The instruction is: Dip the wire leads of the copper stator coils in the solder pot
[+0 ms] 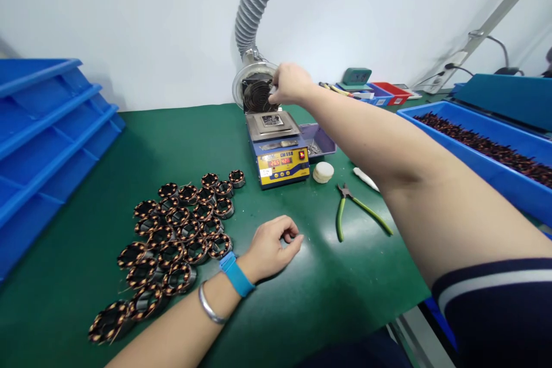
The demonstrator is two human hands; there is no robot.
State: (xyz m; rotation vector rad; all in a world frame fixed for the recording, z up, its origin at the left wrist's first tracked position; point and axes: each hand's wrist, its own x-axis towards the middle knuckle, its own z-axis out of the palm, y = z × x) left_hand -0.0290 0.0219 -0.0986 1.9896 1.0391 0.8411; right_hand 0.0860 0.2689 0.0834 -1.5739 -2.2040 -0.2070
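My left hand (pixel 276 247) rests on the green table (pixel 181 138), fingers curled with nothing in them, right of several copper-wound rings (pixel 179 215). My right hand (pixel 290 83) is raised in front of the round fume hood (pixel 236 89), above the solder pot (pixel 283 165). Its fingers are pinched; what they hold, if anything, is too small to make out. The pot's display is lit, and shiny metal shows in its square opening. White round pads (pixel 324 171) sit right of the pot, and green-handled cutters (pixel 340 221) lie open nearer me.
Blue trays (pixel 47 138) are stacked at the left. A purple tray (pixel 330 146) stands behind the pads. A grey duct (pixel 254 6) comes down to the hood. At the right is a blue bin (pixel 457 152) of dark copper parts.
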